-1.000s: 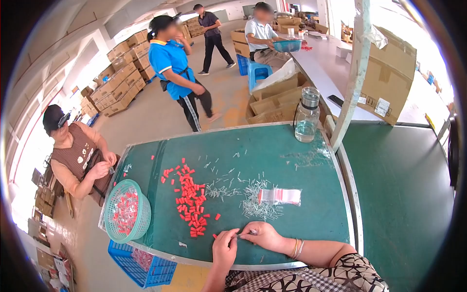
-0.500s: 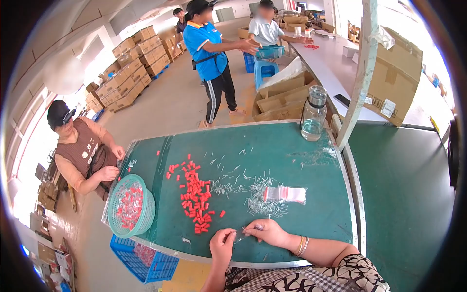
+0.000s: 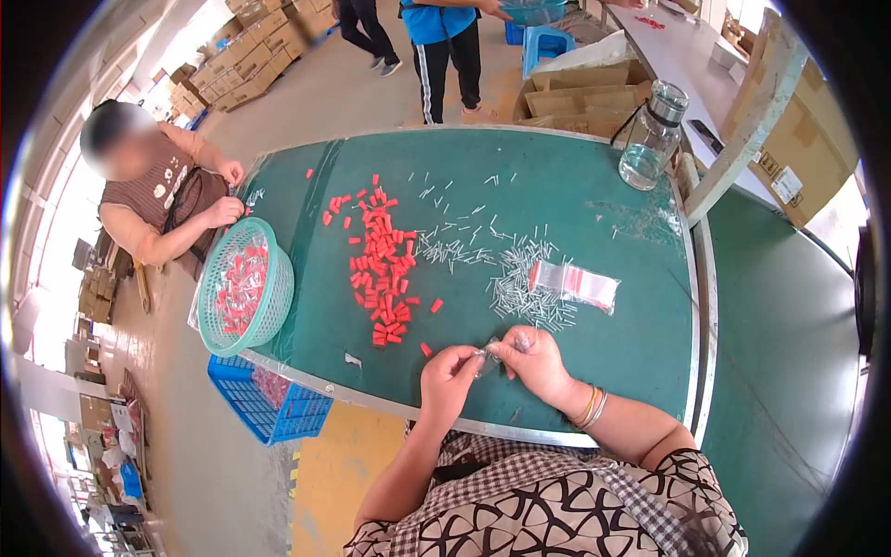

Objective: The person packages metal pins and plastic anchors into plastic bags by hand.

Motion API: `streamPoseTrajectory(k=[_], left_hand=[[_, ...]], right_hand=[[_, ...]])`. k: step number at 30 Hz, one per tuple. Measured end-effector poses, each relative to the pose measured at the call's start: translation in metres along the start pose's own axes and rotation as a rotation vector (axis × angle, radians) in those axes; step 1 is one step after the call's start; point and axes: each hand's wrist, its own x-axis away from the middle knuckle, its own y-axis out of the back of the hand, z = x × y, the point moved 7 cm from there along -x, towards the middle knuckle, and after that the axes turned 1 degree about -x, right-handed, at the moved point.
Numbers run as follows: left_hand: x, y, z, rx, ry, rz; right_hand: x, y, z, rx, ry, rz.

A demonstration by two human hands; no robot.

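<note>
The left hand [image 3: 451, 379] and the right hand [image 3: 536, 364] nearly meet at the lower middle of the frame, pinching a small clear bag [image 3: 486, 360] between their fingertips, over the green counter [image 3: 640, 325]. Compared with 0.5 s ago, the fingertips have drawn closer together. Something shiny shows at the right hand's curled fingers, too small to tell what.

Just beside the left hand lies 1 stray red plug [image 3: 426, 349], hidden in the previous frame. Beyond it, the red plugs [image 3: 383, 246] run in a heap up the middle, with loose screws [image 3: 529, 295] to their right and a packet of flat bags [image 3: 580, 283] touching the screws.

The green basket [image 3: 282, 288] stands at left centre; the blue crate [image 3: 302, 413] is below it. The bottle [image 3: 652, 139] is at upper right.

The view has tipped down: the counter sits higher, and the standing person [image 3: 444, 37] is now cut off at the top edge. Another person [image 3: 153, 200] sits at upper left.
</note>
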Motion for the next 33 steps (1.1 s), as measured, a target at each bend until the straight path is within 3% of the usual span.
streamPoseTrajectory(k=[5,16,19,20,23,25,27,29,33], left_hand=[[-0.006,0.005,0.013,0.107,0.014,-0.024],[-0.008,0.009,0.018,0.154,0.069,0.027],[-0.004,0.014,-0.003,-0.038,-0.078,-0.125],[0.003,0.016,-0.038,-0.264,-0.338,-0.218],[0.023,0.012,-0.082,-0.614,-0.714,-0.366],[0.020,0.007,-0.073,-0.548,-0.622,-0.251],[0.015,-0.001,-0.053,-0.363,-0.351,-0.151],[0.013,-0.005,-0.036,-0.241,-0.198,-0.132],[0.012,-0.003,-0.028,-0.238,-0.192,-0.125]], right_hand=[[-0.004,-0.002,-0.003,-0.207,-0.031,0.057],[-0.006,0.000,0.001,-0.085,-0.056,0.134],[-0.005,0.001,0.000,-0.091,-0.024,0.080],[-0.004,0.002,0.001,-0.099,-0.009,0.057],[0.000,0.001,0.008,-0.053,0.035,-0.002],[0.002,0.001,0.016,0.087,0.177,-0.034],[0.005,0.000,0.027,0.304,0.377,-0.075],[0.009,0.000,0.035,0.349,0.438,-0.100],[0.013,-0.002,0.042,0.389,0.557,-0.100]])
